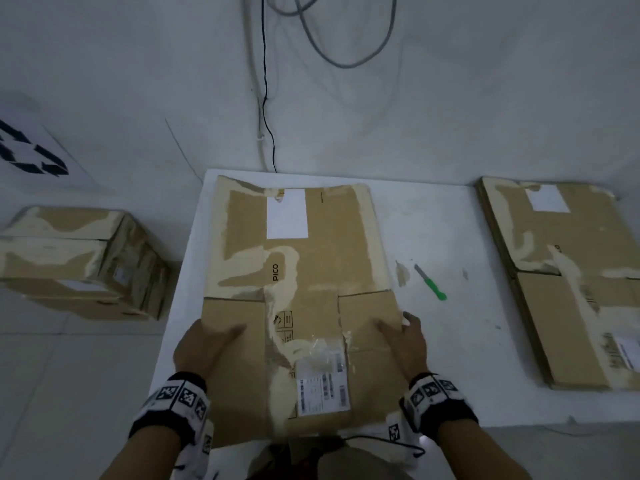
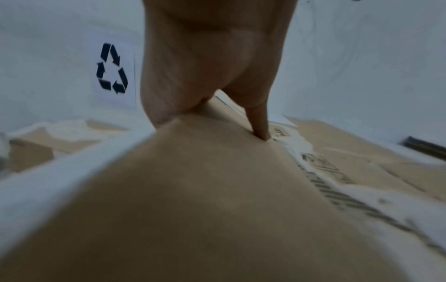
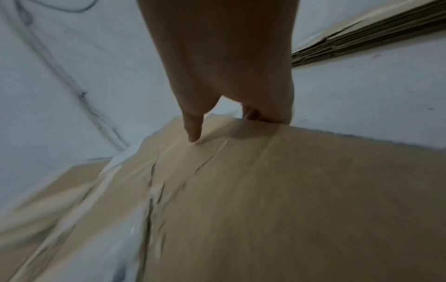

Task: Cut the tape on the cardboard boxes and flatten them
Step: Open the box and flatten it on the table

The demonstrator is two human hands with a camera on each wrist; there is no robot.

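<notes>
Flattened box (image 1: 301, 271) on white table (image 1: 450, 341), gripped at its side edges by left hand (image 1: 204, 348) and right hand (image 1: 405, 344); knife (image 1: 431, 282) nearby.

A flattened box (image 1: 298, 271) lies at the middle of a table (image 1: 450, 358), a knife (image 1: 430, 283) just to its right, a stack of flattened boxes (image 1: 568, 289) farther right. Unflattened boxes (image 1: 79, 261) sit on the floor, left of the table.

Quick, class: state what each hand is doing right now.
Left hand: grips the flattened cardboard box's left edge.
Right hand: grips its right edge.
</notes>
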